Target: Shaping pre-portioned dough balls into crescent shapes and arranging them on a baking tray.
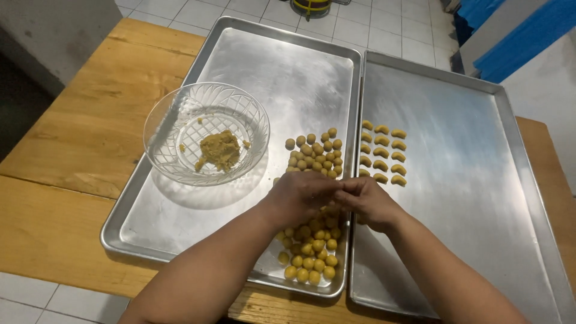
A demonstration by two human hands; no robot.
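My left hand (298, 197) and my right hand (372, 203) meet fingertip to fingertip above the seam between two metal trays. What they pinch between them is hidden by the fingers. Under them, on the left tray (174, 234), lies a pile of small yellow dough balls (313, 252), with more balls (317, 153) further back. On the right tray (480, 180) several crescent-shaped dough pieces (381, 153) lie in neat rows, just beyond my right hand.
A clear glass bowl (174, 114) with a lump of brownish dough (219, 150) stands on the left tray. Both trays rest on a wooden table (78, 132). White floor tiles and blue panels (528, 36) lie beyond.
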